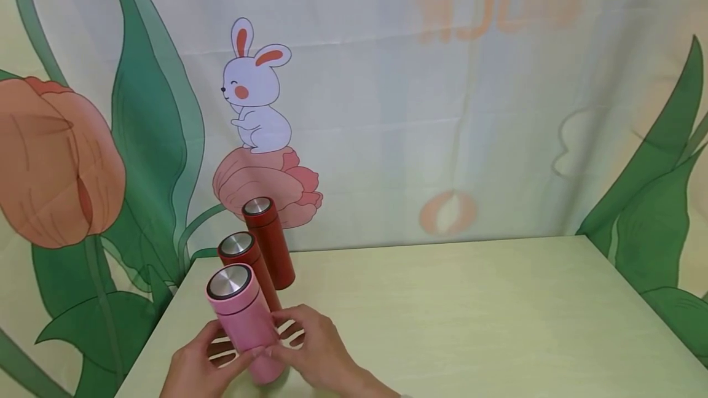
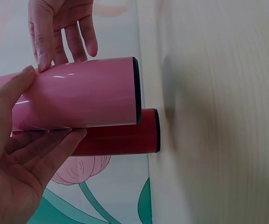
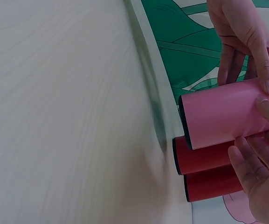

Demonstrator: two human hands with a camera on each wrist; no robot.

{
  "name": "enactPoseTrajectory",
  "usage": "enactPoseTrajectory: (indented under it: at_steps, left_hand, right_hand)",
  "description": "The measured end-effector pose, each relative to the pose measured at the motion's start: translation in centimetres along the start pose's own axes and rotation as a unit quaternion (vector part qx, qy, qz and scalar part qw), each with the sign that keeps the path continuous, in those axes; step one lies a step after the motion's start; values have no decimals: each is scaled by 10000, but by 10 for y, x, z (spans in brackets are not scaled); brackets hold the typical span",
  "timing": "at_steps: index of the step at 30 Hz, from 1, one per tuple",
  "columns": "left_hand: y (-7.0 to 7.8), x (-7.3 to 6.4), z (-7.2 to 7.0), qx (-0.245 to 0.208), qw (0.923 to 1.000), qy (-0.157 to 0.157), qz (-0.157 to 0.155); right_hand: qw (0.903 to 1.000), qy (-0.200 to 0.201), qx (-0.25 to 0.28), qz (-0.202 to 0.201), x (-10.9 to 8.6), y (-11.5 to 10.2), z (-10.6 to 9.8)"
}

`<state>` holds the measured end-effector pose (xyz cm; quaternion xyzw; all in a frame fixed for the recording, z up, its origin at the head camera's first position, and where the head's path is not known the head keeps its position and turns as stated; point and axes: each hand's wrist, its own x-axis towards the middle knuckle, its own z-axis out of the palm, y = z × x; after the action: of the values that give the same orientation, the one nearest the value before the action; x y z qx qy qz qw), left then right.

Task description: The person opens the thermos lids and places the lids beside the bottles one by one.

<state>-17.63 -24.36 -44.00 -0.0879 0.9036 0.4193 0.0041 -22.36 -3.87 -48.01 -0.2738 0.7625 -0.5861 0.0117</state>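
Note:
Both hands hold a pink vacuum flask (image 1: 246, 326) with a steel-topped lid, at the front left of the table. My left hand (image 1: 193, 366) grips its lower left side, thumb on the near face. From the other side my right hand (image 1: 319, 349) grips it, and the two thumbs nearly meet. In the wrist views the flask's dark base (image 2: 137, 91) seems slightly above the tabletop. Just behind it stands a red flask (image 1: 264, 272), partly hidden by the pink one. A second red flask (image 1: 275, 250) stands upright farther back.
The pale wood-grain table (image 1: 470, 312) extends to the right of the flasks. Behind it hangs a curtain (image 1: 376, 140) printed with a rabbit, tulips and green leaves. The table's left edge runs close beside the left hand.

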Motion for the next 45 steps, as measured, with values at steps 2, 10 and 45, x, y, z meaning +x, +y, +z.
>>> enactPoseTrajectory:
  at_steps: [2, 10, 45]
  left_hand:
    - [2, 0, 2, 5, 10000, 22, 20]
    - [11, 3, 10, -74, 9999, 75, 102]
    - [45, 19, 64, -1044, 9864, 318, 1226]
  right_hand:
    - [10000, 31, -10, -26, 0, 0, -3]
    - [9999, 118, 0, 45, -2, 4, -11]
    - [9949, 893, 468, 66, -17, 17, -62]
